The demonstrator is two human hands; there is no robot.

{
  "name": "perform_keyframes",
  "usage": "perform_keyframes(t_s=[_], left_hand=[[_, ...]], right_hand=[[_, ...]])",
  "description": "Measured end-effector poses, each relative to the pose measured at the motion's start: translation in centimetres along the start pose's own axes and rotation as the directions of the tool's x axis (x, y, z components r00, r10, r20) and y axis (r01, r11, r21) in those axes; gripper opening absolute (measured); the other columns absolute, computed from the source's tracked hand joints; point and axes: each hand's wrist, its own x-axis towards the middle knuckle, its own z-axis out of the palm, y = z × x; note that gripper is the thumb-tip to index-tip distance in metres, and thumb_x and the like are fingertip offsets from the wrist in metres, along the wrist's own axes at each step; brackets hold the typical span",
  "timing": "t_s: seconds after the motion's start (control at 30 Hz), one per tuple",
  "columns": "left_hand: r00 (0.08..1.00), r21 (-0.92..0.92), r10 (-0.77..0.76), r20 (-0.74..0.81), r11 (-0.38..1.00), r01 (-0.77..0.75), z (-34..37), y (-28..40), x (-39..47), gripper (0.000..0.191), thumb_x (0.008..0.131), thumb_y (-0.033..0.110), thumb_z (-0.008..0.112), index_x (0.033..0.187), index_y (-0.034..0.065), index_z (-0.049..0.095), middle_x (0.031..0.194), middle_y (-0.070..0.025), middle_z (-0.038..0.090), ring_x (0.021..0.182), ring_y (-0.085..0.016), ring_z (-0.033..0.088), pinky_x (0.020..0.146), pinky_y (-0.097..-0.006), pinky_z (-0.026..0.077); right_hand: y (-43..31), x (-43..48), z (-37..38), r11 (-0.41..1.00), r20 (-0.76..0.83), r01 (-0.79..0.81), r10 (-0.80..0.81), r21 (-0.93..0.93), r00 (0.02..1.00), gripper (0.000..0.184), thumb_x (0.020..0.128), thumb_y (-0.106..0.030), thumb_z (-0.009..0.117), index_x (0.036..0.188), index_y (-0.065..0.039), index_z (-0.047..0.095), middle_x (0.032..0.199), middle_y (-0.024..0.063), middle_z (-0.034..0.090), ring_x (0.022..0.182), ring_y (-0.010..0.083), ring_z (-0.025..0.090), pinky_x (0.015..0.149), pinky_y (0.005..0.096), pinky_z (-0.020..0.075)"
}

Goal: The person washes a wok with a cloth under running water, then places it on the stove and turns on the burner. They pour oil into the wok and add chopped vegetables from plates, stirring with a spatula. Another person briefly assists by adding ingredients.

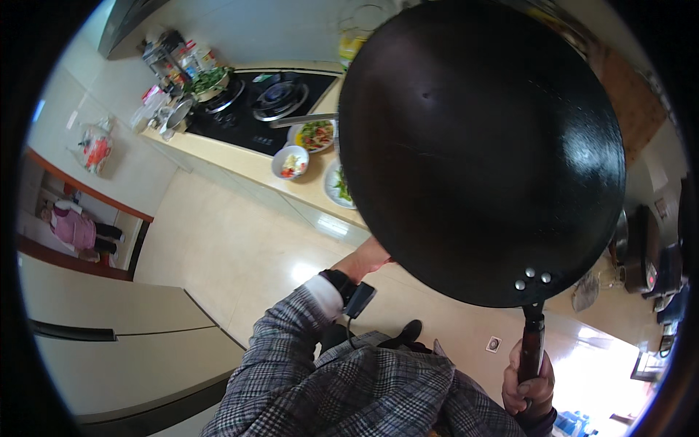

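Observation:
A large black wok (480,153) fills the upper right, its dark inner face towards me. My right hand (527,382) is closed round its brown handle (531,349), which joins the pan by several rivets. My left hand (374,255) reaches behind the lower left rim; its fingers are hidden there, so its hold cannot be told. Left of the wok, on the counter, are a white bowl with chopped pale and red pieces (290,163), a plate of cut green and red food (315,135) and a partly covered plate of greens (341,185). A metal blade or utensil (303,119) juts out above them.
A black gas hob (240,123) has one bare burner (280,97) and a bowl of leafy greens (210,84) on the other. Bottles (196,57) stand behind. Cookware (644,251) lines the right counter. A person (76,229) stands beyond the doorway at far left.

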Motion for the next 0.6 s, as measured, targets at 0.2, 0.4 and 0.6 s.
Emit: perform_keyframes(t_s=[0.2, 0.4, 0.6], left_hand=[[0.984, -0.107, 0.008, -0.178, 0.994, -0.028, -17.9, 3.1, -12.4, 0.016, 0.097, 0.018, 0.056, 0.103, 0.0037, 0.061, 0.077, -0.0032, 0.061, 0.063, -0.014, 0.056, 0.055, -0.0257, 0.046], [0.924, -0.141, -0.018, -0.382, 0.989, -0.039, -31.8, 9.1, -22.0, 0.014, 0.098, 0.014, 0.054, 0.102, 0.002, 0.06, 0.076, -0.0035, 0.06, 0.066, -0.015, 0.056, 0.059, -0.026, 0.048], [0.903, -0.117, 0.064, -0.425, 0.985, -0.125, -37.9, 13.7, -25.6, 0.018, 0.096, 0.022, 0.06, 0.088, 0.0062, 0.06, 0.07, -0.0002, 0.057, 0.06, -0.01, 0.054, 0.053, -0.023, 0.044]], right_hand=[[5.1, 10.0, 12.8, 0.949, 0.133, -0.305, 0.313, -0.075, 0.94, 0.045, 0.07, 0.003, 0.065, 0.107, 0.002, 0.039, 0.062, 0.0155, 0.052, 0.042, 0.0168, 0.045, 0.038, 0.0275, 0.0377], [12.7, 24.4, 24.9, 0.88, 0.163, -0.401, 0.447, -0.253, 0.879, 0.045, 0.078, -0.015, 0.065, 0.111, 0.0, 0.04, 0.07, 0.0064, 0.052, 0.044, 0.0088, 0.045, 0.04, 0.0235, 0.0401], [19.1, 38.7, 30.4, 0.941, 0.335, -0.307, 0.339, -0.145, 0.879, 0.032, 0.088, -0.014, 0.056, 0.112, -0.002, 0.039, 0.066, -0.0003, 0.048, 0.041, 0.0069, 0.047, 0.035, 0.0236, 0.0405]])
